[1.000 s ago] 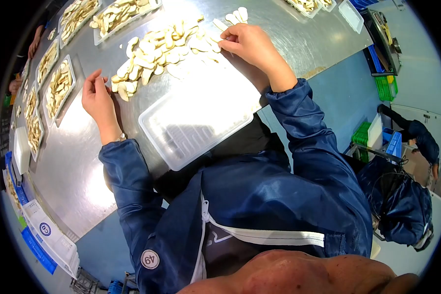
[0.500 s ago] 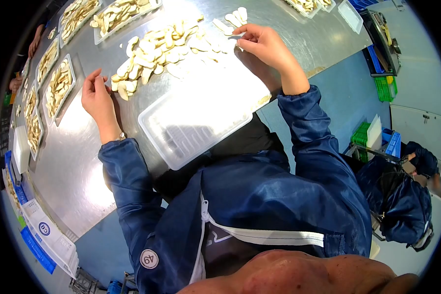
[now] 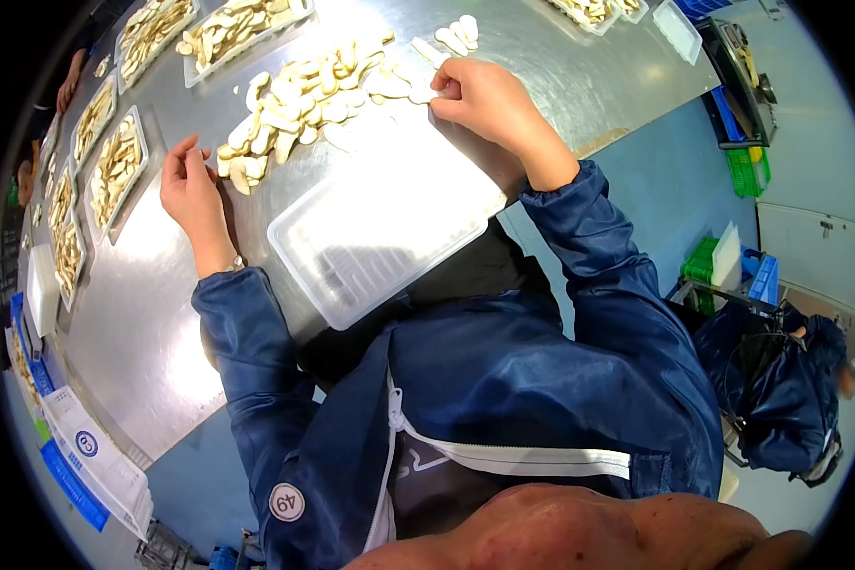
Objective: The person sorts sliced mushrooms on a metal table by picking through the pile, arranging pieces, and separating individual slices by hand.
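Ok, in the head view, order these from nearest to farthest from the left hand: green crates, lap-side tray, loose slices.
1. Loose slices: just right of the left hand, by its fingers.
2. Lap-side tray: right of the hand, toward the body.
3. Green crates: far right, beyond the table's edge.

Legible from here: one number, 49. It's dark on a round white badge point(image 3: 287, 503), sewn or stuck on the left front of the worker's navy jacket point(image 3: 541, 380); digits sit upside down in the head view. Second mark: blue round logo point(image 3: 86, 444) on the white crate point(image 3: 100, 461) at the table's left end. Letter C maybe, rest too small to call. Shirt point(image 3: 446, 494) under the open zip: white line print, partly covered, unreadable.
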### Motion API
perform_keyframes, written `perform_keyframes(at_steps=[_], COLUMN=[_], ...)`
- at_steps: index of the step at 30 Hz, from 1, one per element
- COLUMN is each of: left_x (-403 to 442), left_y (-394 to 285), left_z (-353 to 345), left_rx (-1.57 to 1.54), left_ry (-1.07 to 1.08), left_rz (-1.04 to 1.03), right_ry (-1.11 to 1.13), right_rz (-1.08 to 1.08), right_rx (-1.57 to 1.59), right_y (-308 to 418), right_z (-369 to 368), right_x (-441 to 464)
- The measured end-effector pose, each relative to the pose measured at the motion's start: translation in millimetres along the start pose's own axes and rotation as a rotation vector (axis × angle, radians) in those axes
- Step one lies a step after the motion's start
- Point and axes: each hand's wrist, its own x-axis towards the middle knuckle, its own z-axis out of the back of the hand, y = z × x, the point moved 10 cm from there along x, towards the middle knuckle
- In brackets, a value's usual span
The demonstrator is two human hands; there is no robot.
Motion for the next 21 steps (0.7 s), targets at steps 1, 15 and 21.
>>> perform_keyframes(at_steps=[1, 15, 21], left_x=[1, 1, 0], left_y=[0, 0, -3], left_z=[0, 0, 3], left_rx=[0.004, 0.003, -0.007], left_ry=[0.0, 0.001, -0.032], left_rz=[-0.002, -0.014, -0.021], right_ry=[-0.002, 0.264, -0.038], right_rz=[-0.009, -0.118, -0.078], right_rx=[-0.013, 0.311, 0.088], right_y=[0, 37, 14], right_z=[2, -19, 22], right_x=[0, -50, -25])
